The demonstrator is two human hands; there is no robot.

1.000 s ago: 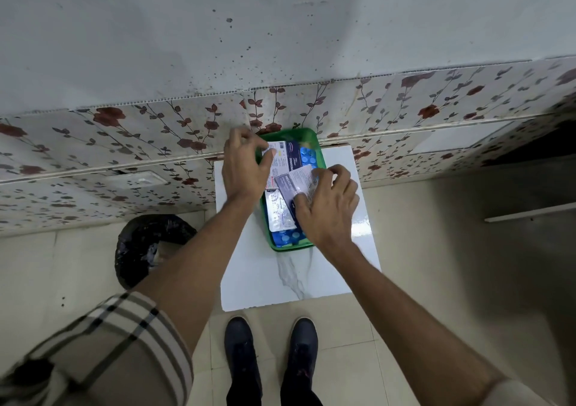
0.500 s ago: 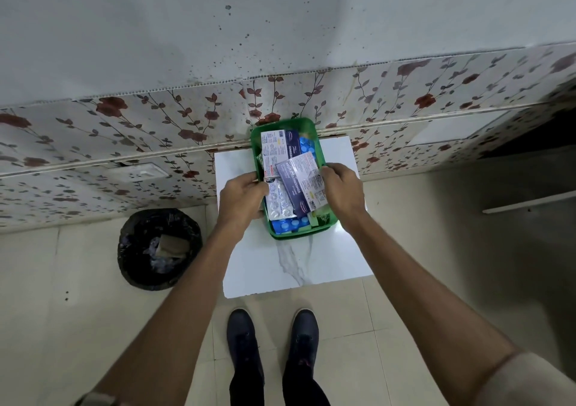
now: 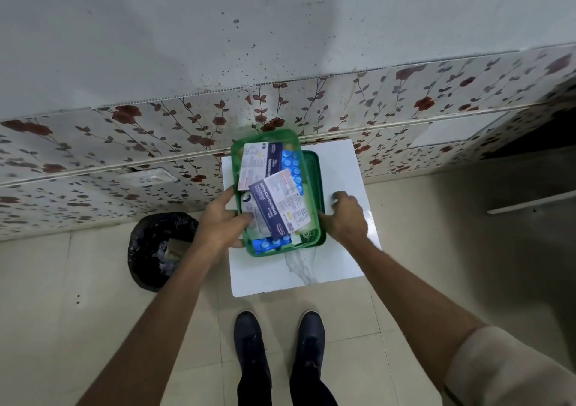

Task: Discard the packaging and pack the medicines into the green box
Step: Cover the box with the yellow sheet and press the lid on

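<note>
The green box (image 3: 259,251) is over the left part of the white table (image 3: 343,249). It holds white-and-navy medicine packets (image 3: 277,206), blue blister packs (image 3: 290,165) and a silver strip (image 3: 253,215). My left hand (image 3: 223,221) grips the box's left wall, thumb inside on the strip. A flat green lid (image 3: 315,181) shows from under the box's right side. My right hand (image 3: 346,215) is at the lid's right edge, thumb pressed on it and fingers curled.
A black-lined bin (image 3: 157,249) holding discarded packaging stands on the floor left of the table. A flower-patterned wall (image 3: 156,143) runs right behind the table. My shoes (image 3: 277,343) are at the table's near edge.
Both hands left the medicines and moved to the sides. The left hand now holds the box's left wall. The box has shifted left, uncovering the green lid at the right hand.
</note>
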